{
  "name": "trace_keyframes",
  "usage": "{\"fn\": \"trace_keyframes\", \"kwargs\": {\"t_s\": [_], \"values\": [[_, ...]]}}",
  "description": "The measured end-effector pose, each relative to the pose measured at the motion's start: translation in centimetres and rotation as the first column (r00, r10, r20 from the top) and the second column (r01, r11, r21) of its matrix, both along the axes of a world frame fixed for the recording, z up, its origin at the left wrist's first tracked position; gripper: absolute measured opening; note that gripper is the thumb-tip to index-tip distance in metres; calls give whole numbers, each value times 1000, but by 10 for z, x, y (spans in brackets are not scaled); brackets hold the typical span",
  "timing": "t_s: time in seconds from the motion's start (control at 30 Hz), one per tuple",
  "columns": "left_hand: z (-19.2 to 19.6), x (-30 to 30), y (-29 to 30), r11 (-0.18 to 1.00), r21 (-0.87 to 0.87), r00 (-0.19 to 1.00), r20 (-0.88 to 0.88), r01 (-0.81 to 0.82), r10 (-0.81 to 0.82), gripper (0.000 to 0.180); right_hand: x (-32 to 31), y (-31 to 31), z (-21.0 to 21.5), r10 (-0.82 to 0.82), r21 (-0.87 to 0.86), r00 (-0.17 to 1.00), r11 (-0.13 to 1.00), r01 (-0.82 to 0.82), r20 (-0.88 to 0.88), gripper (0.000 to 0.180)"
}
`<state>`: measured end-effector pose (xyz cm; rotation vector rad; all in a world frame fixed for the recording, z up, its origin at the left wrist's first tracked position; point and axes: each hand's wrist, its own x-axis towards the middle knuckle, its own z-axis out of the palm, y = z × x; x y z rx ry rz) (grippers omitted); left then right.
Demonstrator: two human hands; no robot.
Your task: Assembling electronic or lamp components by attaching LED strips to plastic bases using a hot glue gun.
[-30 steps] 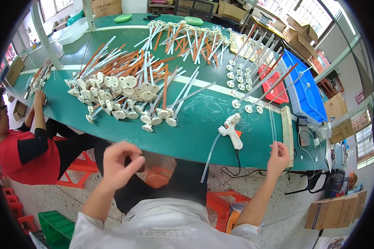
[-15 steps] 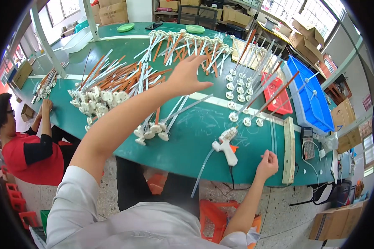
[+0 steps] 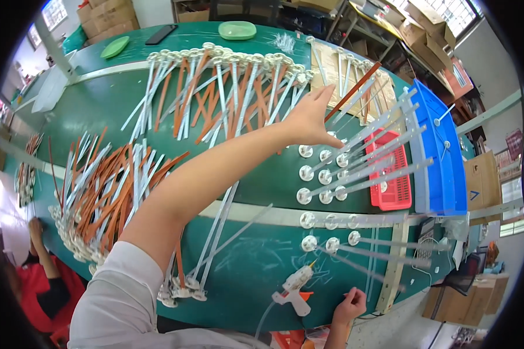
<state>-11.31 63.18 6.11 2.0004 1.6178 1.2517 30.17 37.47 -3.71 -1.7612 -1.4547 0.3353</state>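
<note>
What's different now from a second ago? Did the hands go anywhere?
The left hand swung from near the body out over the table, forward and rightward, to the standing sticks. It's open; I can't see it take hold of one. The right hand stayed by the near edge, and the glue gun still lies on the table.

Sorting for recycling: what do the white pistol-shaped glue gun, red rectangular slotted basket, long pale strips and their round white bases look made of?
White glue gun: likely hard plastic, smooth; moulded-looking body.
Red basket: probably plastic, semi-gloss; uniform colour, regular slots.
Pale strips: plastic or metal; greyish sheen leaves it open.
Round white bases: perhaps matte plastic; evenly white discs.
</note>
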Motion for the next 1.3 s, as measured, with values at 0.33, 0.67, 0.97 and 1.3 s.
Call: {"fn": "trace_keyframes", "kwargs": {"t_s": [0.33,0.67,0.97,1.3], "values": [[7,35,57,990,-22,979,157,137,-132,122,-9,13,5,-3,-167,983,985,34,185,14],[-6,74,93,934,-146,924,260,325,-281,74,-1,9,-17,25,-81,930,997,5,367,15],[71,-13,125,972,-222,531,817,-72,226,33,3,8,-9,3,-111,914,993,46,405,20],[104,-223,39,916,346,803,-594,204,46,17,-7,12,3,52,-170,926,985,13,374,18]]}}
